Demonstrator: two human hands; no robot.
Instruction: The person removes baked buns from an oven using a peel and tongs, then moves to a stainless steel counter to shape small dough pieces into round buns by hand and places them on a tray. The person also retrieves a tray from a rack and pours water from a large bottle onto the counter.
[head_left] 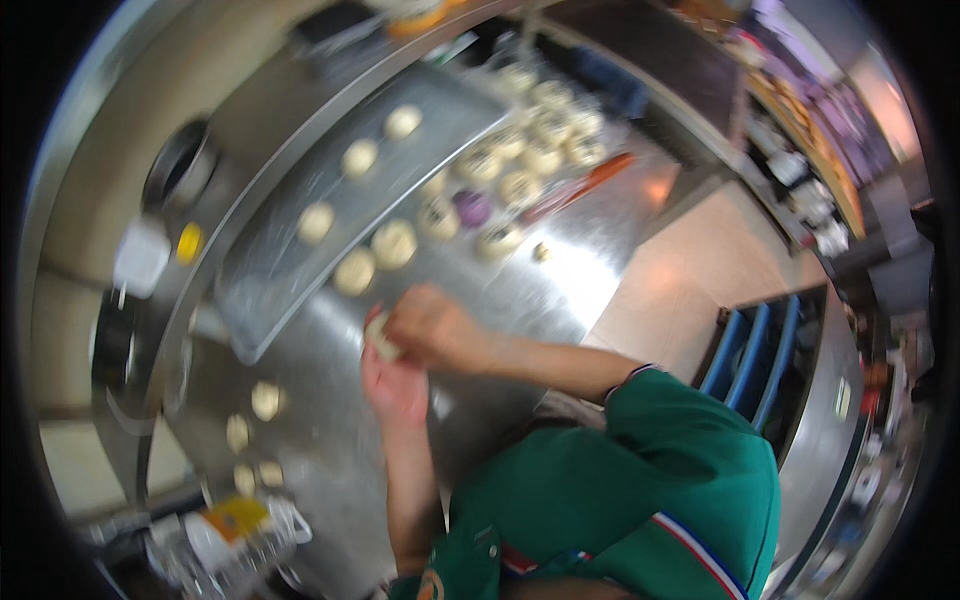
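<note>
A pale piece of dough (381,337) lies across the fingers of my left hand (392,383), which is turned palm up and cupped around it. Over it bends my right hand (432,325), its fingers drawn together and pressing on the dough's edge; motion blurs the fingertips. Just beyond my hands, two round dough balls (394,244) sit on the steel table (330,400). Three more dough balls (316,222) stand spaced apart on a metal tray (262,318) at the far left. Several small flat dough pieces (267,400) lie to the near left.
Many filled dough balls (520,188) crowd the far middle, beside a purple ball (472,208). An orange-handled tool (590,182) lies to their right, near a small dough scrap (543,252). Clear plastic containers (225,550) stand at the near left. Blue trays (755,355) fill a rack at right.
</note>
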